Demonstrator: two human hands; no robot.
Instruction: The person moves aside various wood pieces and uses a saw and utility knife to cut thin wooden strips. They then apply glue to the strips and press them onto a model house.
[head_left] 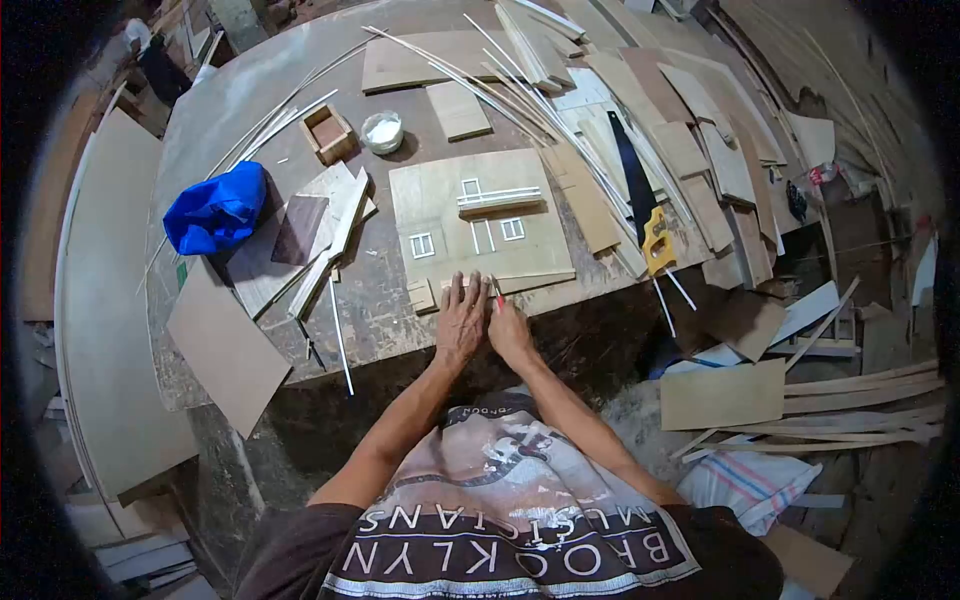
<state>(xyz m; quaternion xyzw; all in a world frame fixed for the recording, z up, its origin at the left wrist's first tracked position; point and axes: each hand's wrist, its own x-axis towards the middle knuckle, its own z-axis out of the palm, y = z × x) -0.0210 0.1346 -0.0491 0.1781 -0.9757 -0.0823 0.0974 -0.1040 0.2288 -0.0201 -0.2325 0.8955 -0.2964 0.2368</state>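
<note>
My left hand lies flat with its fingers stretched out over the lower edge of a thin plywood panel, pressing on a narrow wood strip there. Close beside it, my right hand is closed around a slim red-handled tool, its thin tip against the wood by my left fingertips; its exact kind is mostly hidden. The panel bears small white window frames and a white-edged ledge piece. A small wood block sits at its lower left corner.
A handsaw with a yellow handle lies on stacked boards at right. Behind the panel stand a bowl of white paste and a small wooden box. A blue cloth or bag and plywood offcuts occupy the left side.
</note>
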